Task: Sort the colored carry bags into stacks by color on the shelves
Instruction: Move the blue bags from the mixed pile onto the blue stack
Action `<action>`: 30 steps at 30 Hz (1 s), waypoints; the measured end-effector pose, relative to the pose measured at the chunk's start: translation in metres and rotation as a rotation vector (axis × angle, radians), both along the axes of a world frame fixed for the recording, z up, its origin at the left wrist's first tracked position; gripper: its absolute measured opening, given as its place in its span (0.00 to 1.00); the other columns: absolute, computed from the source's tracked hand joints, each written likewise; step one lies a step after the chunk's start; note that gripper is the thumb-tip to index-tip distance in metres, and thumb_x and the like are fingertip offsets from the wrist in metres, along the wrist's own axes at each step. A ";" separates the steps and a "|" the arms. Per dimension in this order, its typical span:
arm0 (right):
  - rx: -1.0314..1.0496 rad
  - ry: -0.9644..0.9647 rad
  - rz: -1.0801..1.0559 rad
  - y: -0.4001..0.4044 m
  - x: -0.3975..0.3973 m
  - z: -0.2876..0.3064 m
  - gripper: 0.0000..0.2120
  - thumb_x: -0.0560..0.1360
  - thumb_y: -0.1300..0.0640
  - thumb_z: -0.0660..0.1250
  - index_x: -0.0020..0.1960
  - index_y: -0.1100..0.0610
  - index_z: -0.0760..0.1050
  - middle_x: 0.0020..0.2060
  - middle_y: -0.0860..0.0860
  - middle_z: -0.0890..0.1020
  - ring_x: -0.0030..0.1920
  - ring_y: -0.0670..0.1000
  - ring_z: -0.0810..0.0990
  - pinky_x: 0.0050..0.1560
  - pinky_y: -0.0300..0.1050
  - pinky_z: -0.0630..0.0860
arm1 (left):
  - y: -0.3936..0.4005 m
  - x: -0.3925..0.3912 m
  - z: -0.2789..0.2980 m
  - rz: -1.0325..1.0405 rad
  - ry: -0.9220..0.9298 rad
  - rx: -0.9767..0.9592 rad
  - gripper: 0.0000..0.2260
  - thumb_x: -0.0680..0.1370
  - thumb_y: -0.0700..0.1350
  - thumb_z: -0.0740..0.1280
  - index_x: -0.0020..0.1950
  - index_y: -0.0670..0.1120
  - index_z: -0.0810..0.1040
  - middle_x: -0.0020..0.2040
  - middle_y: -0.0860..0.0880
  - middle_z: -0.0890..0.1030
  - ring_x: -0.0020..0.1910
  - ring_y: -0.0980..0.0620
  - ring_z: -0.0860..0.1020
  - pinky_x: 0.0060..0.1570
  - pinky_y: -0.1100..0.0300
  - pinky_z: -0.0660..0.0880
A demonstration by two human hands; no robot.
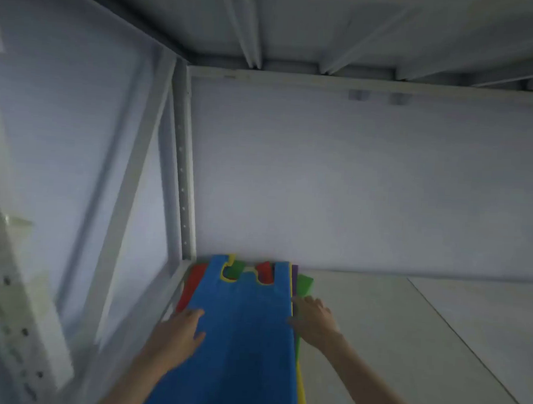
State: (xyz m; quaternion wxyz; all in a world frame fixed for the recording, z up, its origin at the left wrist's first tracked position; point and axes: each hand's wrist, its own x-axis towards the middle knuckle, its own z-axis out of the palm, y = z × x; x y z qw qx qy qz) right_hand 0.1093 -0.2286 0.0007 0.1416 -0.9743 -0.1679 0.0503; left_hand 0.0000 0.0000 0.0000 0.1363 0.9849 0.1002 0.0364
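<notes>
Between the flat-fingered left hand [180, 328] and right hand [313, 317], neither gripping, the blue fabric carry bag [243, 333] atop the mixed-colour pile runs lengthwise away toward the white shelf wall [368, 182], both hands equally near its edges.

The blue carry bag [246, 333] on top of the pile looks like soft cloth with a matt, slightly fuzzy surface. At the left edge of the pile a red cloth bag [193, 284] shows the same dull finish, and so does a green cloth bag [304, 284] at its right edge. The pale grey shelf board [391, 332] under them looks smooth and matt. The white upright post with a row of holes [183, 179] at the back left corner of the shelf looks like painted metal, with a faint sheen.
</notes>
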 end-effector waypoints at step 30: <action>0.497 0.397 -0.637 0.089 0.067 -0.050 0.32 0.75 0.49 0.64 0.69 0.66 0.55 0.67 0.60 0.63 0.66 0.58 0.69 0.63 0.46 0.69 | 0.023 0.018 -0.055 0.600 0.121 -0.451 0.33 0.72 0.63 0.65 0.72 0.48 0.63 0.69 0.42 0.66 0.70 0.44 0.65 0.70 0.54 0.60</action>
